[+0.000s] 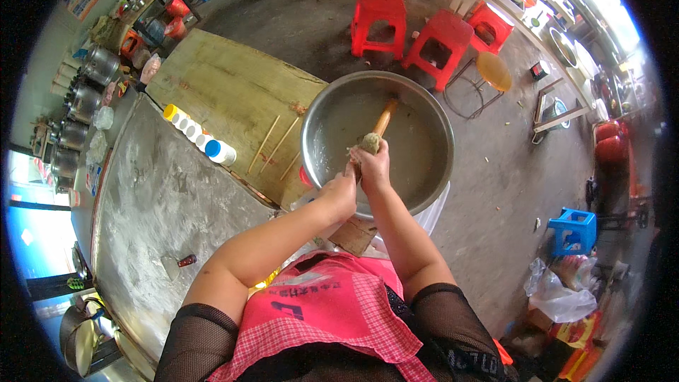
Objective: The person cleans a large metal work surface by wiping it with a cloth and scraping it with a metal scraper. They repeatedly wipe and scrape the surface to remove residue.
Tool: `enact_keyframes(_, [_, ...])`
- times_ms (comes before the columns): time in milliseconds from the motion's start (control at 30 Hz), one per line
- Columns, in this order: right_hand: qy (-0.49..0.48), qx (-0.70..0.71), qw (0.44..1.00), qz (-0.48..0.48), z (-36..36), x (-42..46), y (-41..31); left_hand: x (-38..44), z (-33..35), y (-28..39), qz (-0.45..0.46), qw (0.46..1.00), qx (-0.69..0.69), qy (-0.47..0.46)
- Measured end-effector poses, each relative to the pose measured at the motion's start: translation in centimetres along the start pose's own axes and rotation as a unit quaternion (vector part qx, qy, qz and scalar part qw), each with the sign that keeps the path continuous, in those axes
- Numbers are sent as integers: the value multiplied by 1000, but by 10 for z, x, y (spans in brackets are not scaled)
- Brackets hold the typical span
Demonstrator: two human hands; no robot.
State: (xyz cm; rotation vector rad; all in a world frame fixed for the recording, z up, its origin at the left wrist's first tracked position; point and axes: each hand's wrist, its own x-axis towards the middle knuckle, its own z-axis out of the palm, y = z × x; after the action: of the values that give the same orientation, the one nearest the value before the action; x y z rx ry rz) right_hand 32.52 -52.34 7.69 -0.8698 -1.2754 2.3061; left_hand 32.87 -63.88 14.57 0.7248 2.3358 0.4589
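Note:
A large stainless steel basin (424,170) stands before me, its inside coated with a thin pale film. Over it I hold a wooden stick (385,118), perhaps a rolling pin, whose far end points to the basin's back wall. My right hand (374,170) grips the stick, and a greyish-green lump (370,142), apparently dough, sits around it just beyond the fingers. Lower down, over the near rim, my left hand (339,194) is closed around the stick's near part. The fingers hide most of that end.
Left of the basin, a wooden board (228,85) carries thin sticks (278,143) and several white bottles (220,152). A scraper (179,264) lies on the floury worktop (159,196). Red plastic stools (378,21) stand beyond the basin, a blue stool (573,231) at right.

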Motion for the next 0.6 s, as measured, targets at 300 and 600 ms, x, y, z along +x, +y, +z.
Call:
enact_keyframes(300, [145,2,987,70,-8,81,-11,-47,-29,-13,10,994,-76,-72])
enact_keyframes(600, [146,277,944,106,-75,123,17,-93,-62,-67,-69,636,-713,-287])
